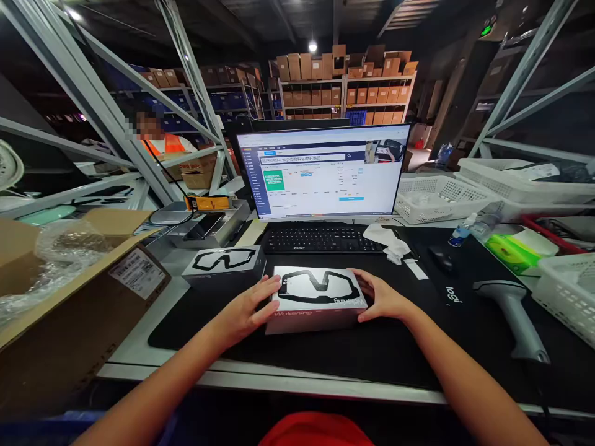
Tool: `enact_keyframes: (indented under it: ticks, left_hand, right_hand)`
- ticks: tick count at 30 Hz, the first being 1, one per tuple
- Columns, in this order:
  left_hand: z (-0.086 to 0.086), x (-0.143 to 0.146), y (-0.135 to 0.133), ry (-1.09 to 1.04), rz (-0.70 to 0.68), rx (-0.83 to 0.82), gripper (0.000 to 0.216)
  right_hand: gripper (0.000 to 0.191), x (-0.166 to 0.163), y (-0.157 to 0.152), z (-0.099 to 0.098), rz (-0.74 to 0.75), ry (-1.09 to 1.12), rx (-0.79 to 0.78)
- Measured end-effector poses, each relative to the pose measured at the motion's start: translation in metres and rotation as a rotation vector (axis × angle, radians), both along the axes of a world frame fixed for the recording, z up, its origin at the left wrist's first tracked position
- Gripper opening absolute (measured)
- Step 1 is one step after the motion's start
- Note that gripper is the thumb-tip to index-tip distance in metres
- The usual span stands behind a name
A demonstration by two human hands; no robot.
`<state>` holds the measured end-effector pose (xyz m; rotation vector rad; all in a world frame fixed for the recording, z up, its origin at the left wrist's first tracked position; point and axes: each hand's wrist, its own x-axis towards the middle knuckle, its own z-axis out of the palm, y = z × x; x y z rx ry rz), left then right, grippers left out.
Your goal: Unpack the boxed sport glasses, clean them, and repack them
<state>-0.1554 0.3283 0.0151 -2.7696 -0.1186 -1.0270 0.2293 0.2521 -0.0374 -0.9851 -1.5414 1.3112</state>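
A silver-grey product box [318, 316] with a black goggle-frame design and the word "Wakening" lies on the black desk mat. At its left end is my left hand [253, 306], fingers against the side and top edge. My right hand [379, 297] grips the opposite end, thumb at the near corner and fingers round the far one. Between them the two hands clasp the box. A second, matching box [223, 263] rests just behind and to the left, touched by neither hand.
Behind the boxes are a keyboard [320, 240] and a lit monitor [325, 179]. An open cardboard carton [93, 316] with bubble wrap stands left. On the right are a barcode scanner [514, 316], a mouse [440, 259] and white baskets [437, 195]. A person in an orange vest [174, 144] is far left.
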Motion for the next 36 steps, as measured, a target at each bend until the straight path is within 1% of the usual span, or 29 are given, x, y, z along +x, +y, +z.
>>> enact_keyframes:
  ticks: [2, 3, 5, 7, 9, 11, 13, 15, 17, 22, 26, 28, 30, 33, 36]
  left_hand:
    - [0.025, -0.002, 0.001, 0.135, 0.051, -0.005, 0.056]
    - [0.039, -0.003, 0.000, 0.204, 0.058, 0.021, 0.054]
    - [0.068, -0.002, -0.001, 0.311, 0.007, 0.153, 0.054]
    - [0.095, 0.002, -0.002, 0.375, -0.065, 0.304, 0.055]
    - [0.114, 0.008, -0.002, 0.402, -0.086, 0.370, 0.055]
    - [0.124, 0.011, 0.001, 0.397, -0.069, 0.344, 0.055]
    - [0.125, 0.012, 0.006, 0.365, -0.049, 0.278, 0.060]
    - [0.121, 0.009, 0.012, 0.315, -0.036, 0.210, 0.067]
    - [0.115, 0.005, 0.017, 0.276, -0.015, 0.127, 0.074]
    - [0.103, 0.001, 0.019, 0.155, 0.137, -0.188, 0.096]
    - [0.098, 0.001, 0.017, 0.051, 0.239, -0.367, 0.099]
    - [0.093, -0.001, 0.017, 0.038, 0.332, -0.455, 0.103]
    - [0.086, -0.002, 0.017, 0.013, 0.412, -0.532, 0.108]
    - [0.073, -0.005, 0.016, -0.010, 0.458, -0.604, 0.110]
    - [0.059, -0.006, 0.016, 0.010, 0.460, -0.669, 0.107]
  right_hand:
    - [0.121, -0.001, 0.002, -0.004, 0.023, -0.006, 0.005]
    - [0.122, -0.002, 0.002, -0.006, 0.033, -0.012, 0.019]
    - [0.125, -0.004, 0.003, -0.010, 0.049, -0.038, 0.058]
    - [0.127, -0.008, 0.002, -0.011, 0.059, -0.065, 0.090]
    - [0.126, -0.015, -0.001, -0.008, 0.070, -0.063, 0.102]
    - [0.120, -0.024, -0.006, -0.002, 0.075, -0.022, 0.114]
    - [0.110, -0.030, -0.011, 0.006, 0.068, 0.039, 0.131]
    - [0.102, -0.032, -0.014, 0.013, 0.041, 0.107, 0.139]
    - [0.097, -0.030, -0.015, 0.016, 0.018, 0.183, 0.110]
    - [0.089, -0.025, -0.011, 0.012, 0.042, 0.353, -0.005]
    - [0.083, -0.028, -0.010, 0.010, 0.032, 0.394, -0.025]
    - [0.081, -0.030, -0.011, 0.010, -0.025, 0.377, -0.013]
    - [0.076, -0.032, -0.014, 0.012, -0.142, 0.337, 0.026]
    - [0.064, -0.034, -0.019, 0.017, -0.337, 0.206, 0.147]
    - [0.053, -0.034, -0.023, 0.023, -0.423, 0.077, 0.255]
